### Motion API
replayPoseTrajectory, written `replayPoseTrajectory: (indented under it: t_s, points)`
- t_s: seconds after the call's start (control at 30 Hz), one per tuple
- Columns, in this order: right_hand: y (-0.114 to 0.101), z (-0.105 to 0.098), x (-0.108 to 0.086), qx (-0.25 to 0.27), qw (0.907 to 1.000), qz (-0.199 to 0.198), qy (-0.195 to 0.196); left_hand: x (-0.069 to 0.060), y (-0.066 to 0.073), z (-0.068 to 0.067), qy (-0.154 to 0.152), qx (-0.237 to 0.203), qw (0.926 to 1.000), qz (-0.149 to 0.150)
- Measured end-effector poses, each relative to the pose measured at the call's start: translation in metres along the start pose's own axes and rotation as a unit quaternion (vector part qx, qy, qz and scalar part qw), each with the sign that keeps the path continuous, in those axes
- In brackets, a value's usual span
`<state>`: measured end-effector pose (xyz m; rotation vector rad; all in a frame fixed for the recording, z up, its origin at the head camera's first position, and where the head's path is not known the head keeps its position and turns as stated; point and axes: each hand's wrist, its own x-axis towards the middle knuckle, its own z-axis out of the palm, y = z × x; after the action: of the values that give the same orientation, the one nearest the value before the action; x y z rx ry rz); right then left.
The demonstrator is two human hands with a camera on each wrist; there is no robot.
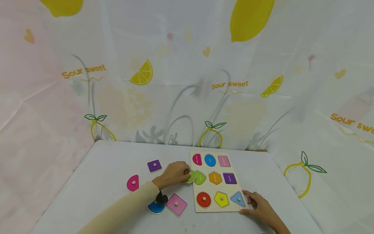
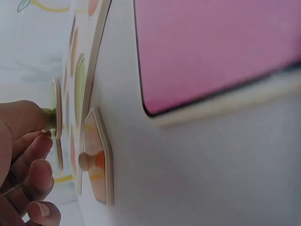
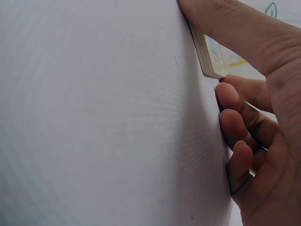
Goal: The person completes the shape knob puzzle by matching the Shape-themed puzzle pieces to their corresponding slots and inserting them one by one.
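My left hand pinches a green puzzle piece by its knob at the left edge of the wooden shape puzzle board. The left wrist view shows that piece edge-on, raised off the board, beside the green heart-like recess. An orange hexagon piece with a knob lies by the board under this hand. At the board's near right corner, my right hand grips the edges between thumb and index finger; its other fingers curl loosely on the table.
A red circle, a yellow pentagon and a blue triangle sit in the board's near row. On the table at left lie purple, magenta, blue and pink pieces. A printed cloth hangs behind.
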<state>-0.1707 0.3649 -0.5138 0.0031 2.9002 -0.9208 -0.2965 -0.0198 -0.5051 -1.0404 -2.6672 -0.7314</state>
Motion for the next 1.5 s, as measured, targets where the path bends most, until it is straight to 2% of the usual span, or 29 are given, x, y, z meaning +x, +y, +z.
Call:
replayPoseTrajectory:
  t_s: [0.23,0.53,0.8,1.03,1.5]
  points:
    - [0.001,0.000,0.000,0.003,1.0000,-0.008,-0.004,0.011,0.012,0.008,-0.007,-0.019,0.9996,0.017]
    - [0.000,0.000,0.001,0.005,1.0000,0.003,-0.005,0.025,0.020,0.021,-0.023,-0.017,0.9996,0.008]
    - [0.002,0.000,0.001,0.007,0.9999,-0.012,-0.003,0.030,0.019,0.025,-0.038,-0.014,0.9992,-0.001]
    - [0.002,0.001,0.001,0.004,1.0000,0.001,-0.004,0.032,0.016,0.030,-0.048,-0.011,0.9988,-0.007]
    - [0.004,0.001,0.001,0.004,1.0000,-0.008,0.002,0.036,0.023,0.030,-0.073,-0.014,0.9969,-0.026]
